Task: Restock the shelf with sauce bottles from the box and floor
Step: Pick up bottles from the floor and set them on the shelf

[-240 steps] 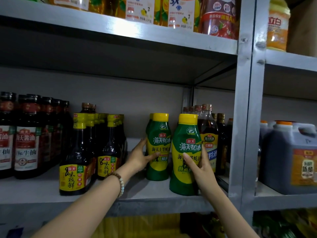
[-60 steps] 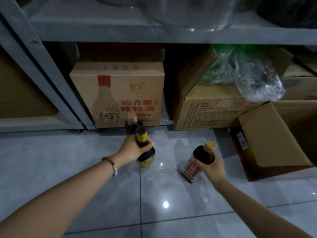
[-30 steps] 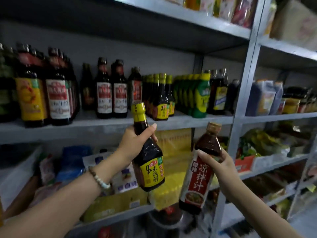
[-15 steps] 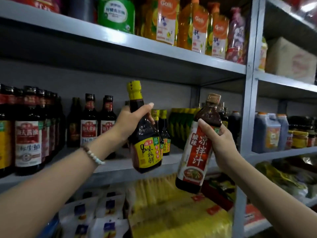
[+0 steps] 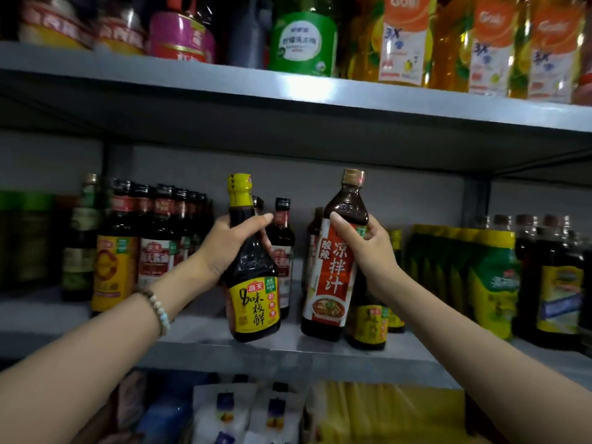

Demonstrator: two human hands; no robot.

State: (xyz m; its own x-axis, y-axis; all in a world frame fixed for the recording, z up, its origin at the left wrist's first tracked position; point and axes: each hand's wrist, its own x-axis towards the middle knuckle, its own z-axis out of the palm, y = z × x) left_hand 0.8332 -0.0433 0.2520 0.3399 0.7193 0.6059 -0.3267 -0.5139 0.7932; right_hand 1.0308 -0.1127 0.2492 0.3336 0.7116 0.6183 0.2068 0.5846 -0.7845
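Note:
My left hand (image 5: 232, 245) grips the shoulder of a dark sauce bottle with a yellow cap and yellow label (image 5: 253, 277); its base hangs at the front edge of the grey metal shelf (image 5: 198, 342). My right hand (image 5: 373, 251) holds a taller dark bottle with a brown cap and red-and-white label (image 5: 333, 274), upright, its base low over the shelf front. Both bottles are level with the middle shelf, a short gap between them. Whether either base touches the shelf is unclear.
Rows of dark soy sauce bottles (image 5: 153, 238) fill the shelf's left side. Small yellow-label bottles (image 5: 368, 325) stand behind the red-label bottle, green-and-yellow squeeze bottles (image 5: 487, 280) to the right. The upper shelf (image 5: 288, 88) carries cans and orange detergent bottles. Packets lie on the shelf below.
Both hands have carried their bottles up and forward from the floor to the middle shelf; the bottles are now upright at its front edge, and the view has closed in on the shelf.

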